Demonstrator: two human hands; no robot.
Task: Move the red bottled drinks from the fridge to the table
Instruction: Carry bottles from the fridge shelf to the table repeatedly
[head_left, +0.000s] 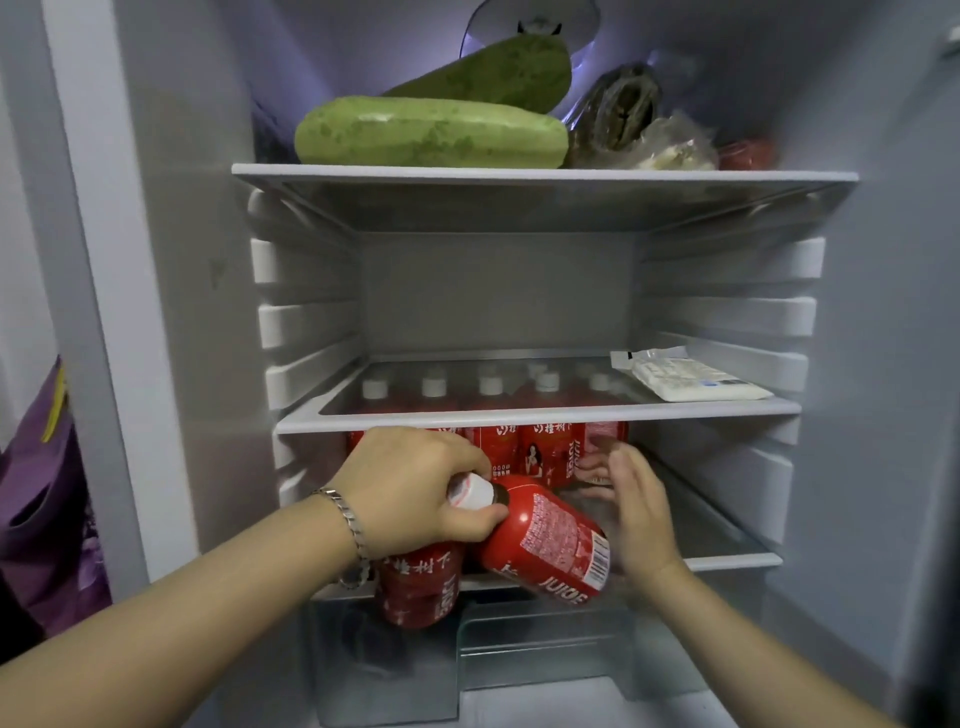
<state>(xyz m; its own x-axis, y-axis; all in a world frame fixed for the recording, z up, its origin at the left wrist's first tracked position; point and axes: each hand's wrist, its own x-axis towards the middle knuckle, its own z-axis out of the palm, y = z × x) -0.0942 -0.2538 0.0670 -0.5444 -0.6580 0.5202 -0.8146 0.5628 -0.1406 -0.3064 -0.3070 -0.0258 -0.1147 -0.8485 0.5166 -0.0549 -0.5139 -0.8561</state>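
The left grip (415, 483) pinches a tilted bottle (545, 545) by its white-capped neck, probably to swing it out over the shelf lip (727, 561). A second bottle (421, 592) hangs under the wrist, and what holds it is hidden. The right grip (636, 499), loose and empty, reaches toward the back row (545, 457). The upper shelf (519, 418) leaves little headroom, and there is open room to the right.

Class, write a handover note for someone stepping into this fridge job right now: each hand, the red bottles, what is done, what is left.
Left hand: grips a tilted red bottle by its neck, at the front of the lower shelf.
A second bottle sits under that hand; its grip is hidden.
Right hand: open, reaching toward the row of bottles standing further back.
Done: cannot tell, the table is out of view.
Left: carry these out, then clear the row.
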